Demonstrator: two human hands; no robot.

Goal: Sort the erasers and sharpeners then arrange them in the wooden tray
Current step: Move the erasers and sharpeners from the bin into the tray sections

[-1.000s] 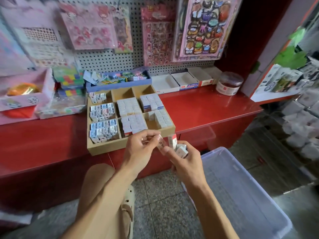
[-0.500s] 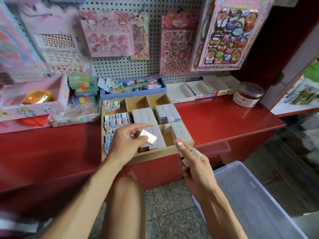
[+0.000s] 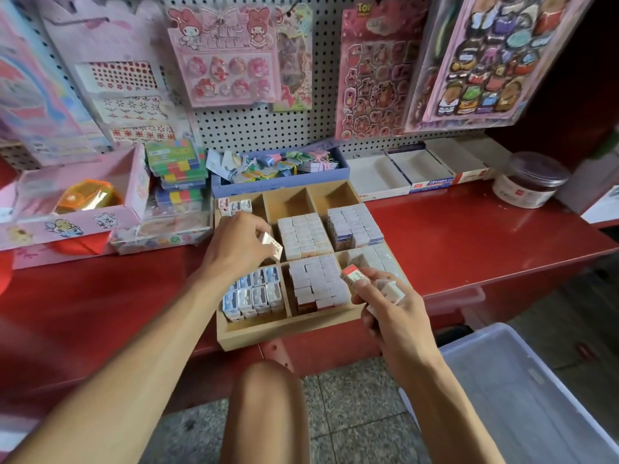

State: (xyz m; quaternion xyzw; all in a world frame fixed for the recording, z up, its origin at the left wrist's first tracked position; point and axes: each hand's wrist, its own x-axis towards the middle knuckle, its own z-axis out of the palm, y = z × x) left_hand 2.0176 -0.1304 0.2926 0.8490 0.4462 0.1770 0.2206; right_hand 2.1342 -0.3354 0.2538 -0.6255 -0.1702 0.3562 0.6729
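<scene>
The wooden tray [image 3: 284, 328] sits on the red counter, split into compartments. Its left column holds blue-and-white sharpeners [image 3: 254, 294]; the middle and right columns hold rows of white boxed erasers [image 3: 303, 236]. Two rear compartments stand bare. My left hand [image 3: 234, 246] hovers over the tray's left-middle part and pinches one white eraser [image 3: 274, 246] between thumb and fingers. My right hand [image 3: 385, 306] is at the tray's front right corner, gripping a small stack of erasers [image 3: 358, 277], the top one red-tipped.
A clear plastic bin [image 3: 522, 390] stands on the floor at lower right. My knee [image 3: 264, 413] is below the counter's edge. Behind the tray are a blue box of clips [image 3: 281, 169], white boxes [image 3: 418, 179], a round jar [image 3: 532, 179] and a pink box [image 3: 67, 216]. Sticker packs hang on the pegboard.
My left hand took one eraser from the right hand's stack and carried it forward over the tray. The right hand moved up to the tray's front right corner.
</scene>
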